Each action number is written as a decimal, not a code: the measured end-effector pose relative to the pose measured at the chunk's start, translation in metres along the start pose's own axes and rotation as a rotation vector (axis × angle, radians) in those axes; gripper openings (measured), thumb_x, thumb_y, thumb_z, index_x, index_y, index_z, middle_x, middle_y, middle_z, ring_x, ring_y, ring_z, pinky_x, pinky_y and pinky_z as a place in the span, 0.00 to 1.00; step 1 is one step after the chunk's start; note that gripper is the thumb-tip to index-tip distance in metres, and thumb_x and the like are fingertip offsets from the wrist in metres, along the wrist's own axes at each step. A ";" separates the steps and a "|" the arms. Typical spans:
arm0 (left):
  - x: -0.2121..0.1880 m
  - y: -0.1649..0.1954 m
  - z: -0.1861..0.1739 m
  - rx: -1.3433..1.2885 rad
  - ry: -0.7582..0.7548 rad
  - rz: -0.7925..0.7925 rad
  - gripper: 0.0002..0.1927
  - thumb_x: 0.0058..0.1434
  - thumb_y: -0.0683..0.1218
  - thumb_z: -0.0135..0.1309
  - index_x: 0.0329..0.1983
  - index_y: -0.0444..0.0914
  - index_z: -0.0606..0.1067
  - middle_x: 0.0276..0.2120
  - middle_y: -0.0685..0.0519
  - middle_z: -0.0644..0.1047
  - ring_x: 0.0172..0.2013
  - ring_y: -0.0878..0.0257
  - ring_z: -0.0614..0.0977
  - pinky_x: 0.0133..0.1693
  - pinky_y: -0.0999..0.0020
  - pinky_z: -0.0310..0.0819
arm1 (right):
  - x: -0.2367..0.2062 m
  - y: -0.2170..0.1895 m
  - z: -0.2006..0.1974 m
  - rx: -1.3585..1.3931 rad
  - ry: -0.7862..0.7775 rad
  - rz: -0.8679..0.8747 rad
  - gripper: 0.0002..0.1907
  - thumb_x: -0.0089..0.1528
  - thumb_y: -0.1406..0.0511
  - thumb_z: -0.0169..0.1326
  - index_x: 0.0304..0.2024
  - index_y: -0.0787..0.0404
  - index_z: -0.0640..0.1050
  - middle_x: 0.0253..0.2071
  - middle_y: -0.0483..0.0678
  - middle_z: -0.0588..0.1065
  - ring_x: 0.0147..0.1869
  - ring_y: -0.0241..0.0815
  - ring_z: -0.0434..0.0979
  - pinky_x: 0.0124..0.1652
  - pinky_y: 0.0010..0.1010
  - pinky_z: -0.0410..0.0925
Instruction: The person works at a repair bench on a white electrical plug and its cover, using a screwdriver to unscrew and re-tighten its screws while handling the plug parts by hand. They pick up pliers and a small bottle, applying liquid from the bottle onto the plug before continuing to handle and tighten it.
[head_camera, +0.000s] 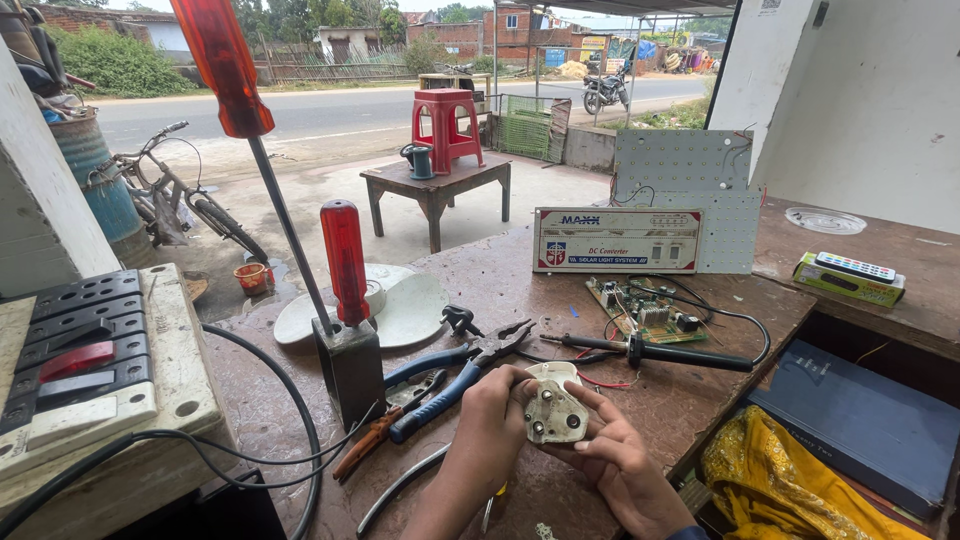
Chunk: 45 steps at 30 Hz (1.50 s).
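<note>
We see pliers (455, 372) left of the plug (552, 408) on the tabletop (500, 270), the circuit board (645, 308) behind it.

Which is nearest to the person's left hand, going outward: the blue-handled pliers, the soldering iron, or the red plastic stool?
From the left hand:
1. Blue-handled pliers, just beside it, to its left.
2. Soldering iron, farther right on the bench.
3. Red plastic stool, far off on the outdoor table.
</note>
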<state>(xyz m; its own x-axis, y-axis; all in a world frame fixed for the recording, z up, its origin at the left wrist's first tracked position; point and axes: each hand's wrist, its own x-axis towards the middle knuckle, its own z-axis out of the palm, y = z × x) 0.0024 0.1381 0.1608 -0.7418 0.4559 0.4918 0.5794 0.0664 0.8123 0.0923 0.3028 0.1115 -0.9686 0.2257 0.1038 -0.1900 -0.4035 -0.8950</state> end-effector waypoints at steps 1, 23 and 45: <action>0.001 0.000 0.000 -0.004 0.010 0.011 0.09 0.65 0.42 0.52 0.41 0.31 0.77 0.37 0.41 0.82 0.39 0.50 0.86 0.40 0.59 0.78 | 0.000 0.000 0.000 0.007 0.012 0.002 0.41 0.53 0.76 0.44 0.71 0.63 0.55 0.64 0.63 0.69 0.65 0.52 0.75 0.63 0.45 0.70; 0.003 -0.004 0.001 0.052 -0.052 -0.163 0.13 0.66 0.47 0.53 0.41 0.31 0.78 0.29 0.39 0.82 0.29 0.53 0.86 0.34 0.59 0.77 | 0.008 0.004 -0.002 0.000 0.156 0.093 0.26 0.63 0.67 0.44 0.64 0.68 0.63 0.56 0.63 0.74 0.57 0.53 0.80 0.57 0.45 0.75; -0.001 0.004 -0.002 0.015 -0.131 -0.082 0.12 0.67 0.45 0.52 0.38 0.29 0.76 0.32 0.41 0.81 0.31 0.55 0.85 0.35 0.60 0.77 | 0.013 0.015 -0.008 -0.208 0.215 0.058 0.22 0.63 0.70 0.42 0.61 0.66 0.62 0.52 0.63 0.76 0.52 0.52 0.83 0.52 0.44 0.78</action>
<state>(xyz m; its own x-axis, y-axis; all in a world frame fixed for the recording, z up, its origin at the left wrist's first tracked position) 0.0048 0.1359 0.1645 -0.7372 0.5601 0.3780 0.5242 0.1211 0.8429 0.0782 0.3066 0.0960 -0.9164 0.3995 -0.0241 -0.0775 -0.2361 -0.9686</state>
